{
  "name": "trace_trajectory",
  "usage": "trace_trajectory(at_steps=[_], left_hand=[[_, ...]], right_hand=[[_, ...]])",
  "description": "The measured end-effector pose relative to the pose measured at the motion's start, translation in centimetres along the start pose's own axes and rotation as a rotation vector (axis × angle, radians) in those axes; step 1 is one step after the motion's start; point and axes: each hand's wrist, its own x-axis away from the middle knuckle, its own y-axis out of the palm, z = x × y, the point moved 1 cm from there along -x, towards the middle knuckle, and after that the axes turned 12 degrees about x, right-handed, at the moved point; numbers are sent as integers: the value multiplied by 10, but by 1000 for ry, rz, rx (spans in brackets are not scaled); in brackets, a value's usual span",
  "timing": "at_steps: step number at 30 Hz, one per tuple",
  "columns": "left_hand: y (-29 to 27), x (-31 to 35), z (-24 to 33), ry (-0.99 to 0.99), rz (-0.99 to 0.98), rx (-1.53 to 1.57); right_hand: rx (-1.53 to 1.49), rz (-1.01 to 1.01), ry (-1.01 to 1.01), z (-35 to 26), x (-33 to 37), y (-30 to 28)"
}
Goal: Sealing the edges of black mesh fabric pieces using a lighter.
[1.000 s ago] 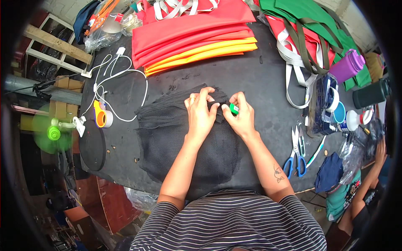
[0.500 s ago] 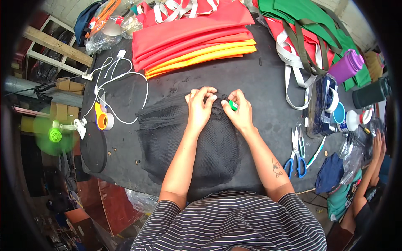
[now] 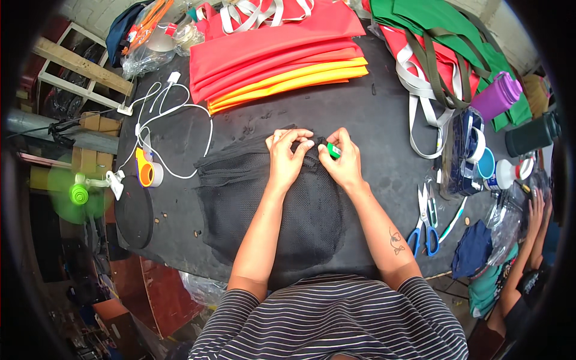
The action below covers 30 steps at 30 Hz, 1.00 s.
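Observation:
A black mesh fabric piece (image 3: 270,219), sewn like a pouch or bag, lies on the dark table in front of me. My left hand (image 3: 290,157) pinches its gathered upper edge between thumb and fingers. Close by on the right, my right hand (image 3: 342,159) is closed around a small green object (image 3: 333,150) with a pale mark, mostly covered by the fingers; its kind does not show. That hand's fingertips also meet the bunched mesh. The two hands are a short gap apart.
Folded red and yellow bags (image 3: 276,60) are stacked beyond my hands. Blue-handled scissors (image 3: 424,222) lie to the right, near a purple bottle (image 3: 497,96). On the left are a white cable (image 3: 180,108), a tape dispenser (image 3: 148,171) and a spinning green fan (image 3: 78,193). Another person's hands (image 3: 537,216) show far right.
My hands stay at almost the same spot on the mesh edge, with only slight finger movement. At the far right, the other person's hands have shifted a little.

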Motion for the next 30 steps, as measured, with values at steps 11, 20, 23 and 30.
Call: trace_trajectory(at_steps=[11,20,23,30], left_hand=[[-7,2,-5,-109,-49,151],[-6,2,-1,-69,-50,109],[-7,2,-2,-82,-57,142],[-7,2,-1,-84,-57,129]], right_hand=[[-46,28,-19,-7,4,-5],[30,21,-89,-10,6,-6],[48,22,-115,-11,6,-6],[31,-9,-103,-13,7,-9]])
